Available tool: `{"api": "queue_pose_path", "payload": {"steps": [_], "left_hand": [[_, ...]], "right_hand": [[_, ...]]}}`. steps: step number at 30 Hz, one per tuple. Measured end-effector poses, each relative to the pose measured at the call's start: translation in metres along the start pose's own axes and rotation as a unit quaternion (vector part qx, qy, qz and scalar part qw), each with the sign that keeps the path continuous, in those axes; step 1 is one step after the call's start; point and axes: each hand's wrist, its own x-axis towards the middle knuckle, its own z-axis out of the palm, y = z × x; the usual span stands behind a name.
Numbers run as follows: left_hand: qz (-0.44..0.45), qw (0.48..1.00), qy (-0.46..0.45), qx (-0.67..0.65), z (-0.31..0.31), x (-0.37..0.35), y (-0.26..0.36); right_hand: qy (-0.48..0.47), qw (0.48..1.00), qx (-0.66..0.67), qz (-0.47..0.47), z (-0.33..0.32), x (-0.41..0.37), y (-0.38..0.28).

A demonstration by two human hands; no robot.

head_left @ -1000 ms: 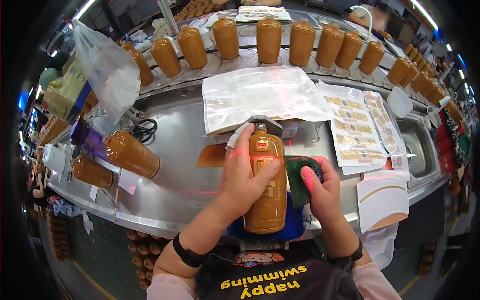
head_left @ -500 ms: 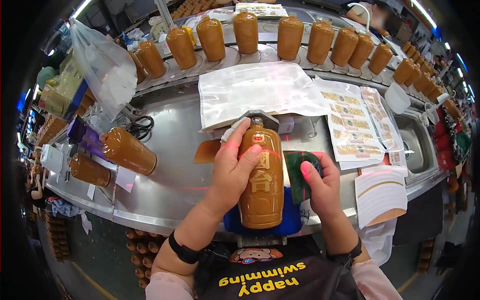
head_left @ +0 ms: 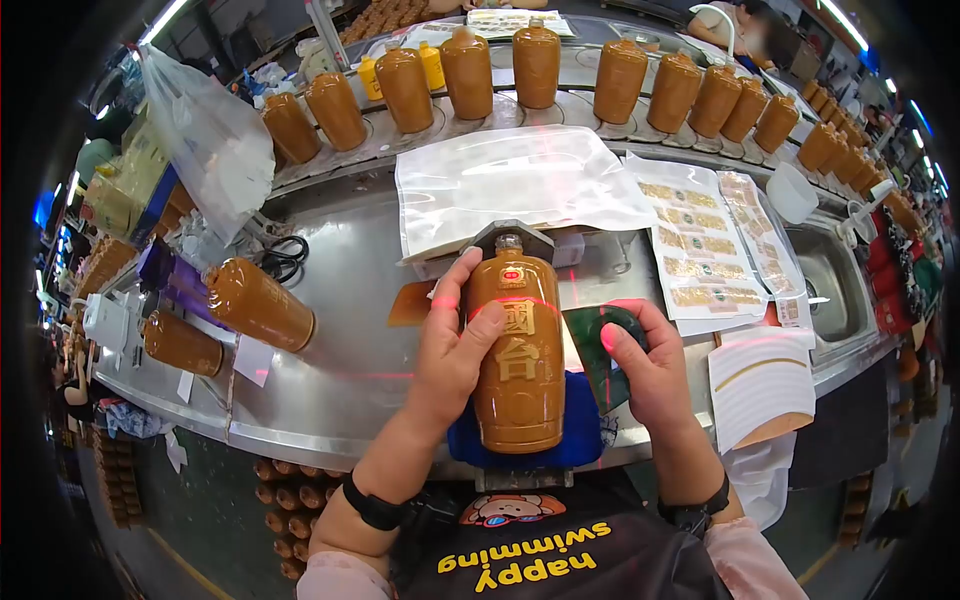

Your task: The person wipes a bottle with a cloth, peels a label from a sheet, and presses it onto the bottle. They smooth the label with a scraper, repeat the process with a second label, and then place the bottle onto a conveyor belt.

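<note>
A glossy brown bottle (head_left: 517, 400) with raised gold characters and a small red emblem lies on a blue cloth-covered rest (head_left: 583, 435), its neck at a dark angular stop (head_left: 541, 244). My left hand (head_left: 452, 345) is closed around the bottle's left side, thumb on its front beside the upper character. A bit of white material shows behind those fingers. My right hand (head_left: 652, 360) pinches a dark green flat scraper (head_left: 592, 350) just right of the bottle, apart from it. Red laser lines cross the bottle and both hands.
Label sheets (head_left: 700, 240) lie at right, beside a sink (head_left: 835, 290) and white curved strips (head_left: 763, 385). A plastic-covered sheet (head_left: 510, 180) lies ahead. Behind it, a conveyor (head_left: 560, 107) carries several brown bottles. Two tilted bottles (head_left: 262, 305) and a plastic bag (head_left: 205, 140) are at left.
The bottles on the conveyor have moved right. The held bottle has shifted slightly left with my left hand, and its lettering has turned a little. The green scraper has tilted, its lower end swinging right.
</note>
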Motion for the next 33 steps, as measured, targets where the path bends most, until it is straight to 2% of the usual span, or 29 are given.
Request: {"api": "queue_pose_path", "payload": {"steps": [2,11,17,20,23,27,30,33], "left_hand": [[-0.018,0.998,-0.021,-0.062,0.0,0.0,0.003],[-0.018,0.995,0.001,-0.098,0.006,-0.002,0.004],[-0.004,0.997,0.016,-0.071,0.006,-0.004,0.001],[0.01,0.998,0.021,-0.061,0.006,-0.005,-0.001],[0.024,0.999,0.022,-0.033,0.004,-0.007,0.0],[0.025,0.999,0.025,-0.019,0.005,-0.011,0.001],[0.024,0.999,0.028,-0.026,0.006,-0.013,-0.001],[0.028,0.999,0.029,-0.012,0.004,-0.015,0.0]], "right_hand": [[-0.002,1.0,0.005,-0.001,0.0,0.0,-0.001],[-0.039,0.998,-0.046,0.009,-0.003,0.007,-0.006],[-0.043,0.998,-0.055,-0.001,-0.001,0.016,-0.011],[-0.064,0.991,-0.117,-0.024,-0.005,0.021,-0.014],[-0.097,0.992,-0.077,0.027,-0.013,0.018,-0.018],[-0.122,0.986,-0.102,0.056,-0.019,0.008,-0.02],[-0.143,0.985,-0.096,0.013,-0.018,0.005,-0.015],[-0.141,0.985,-0.069,0.069,-0.021,0.006,-0.021]]}}
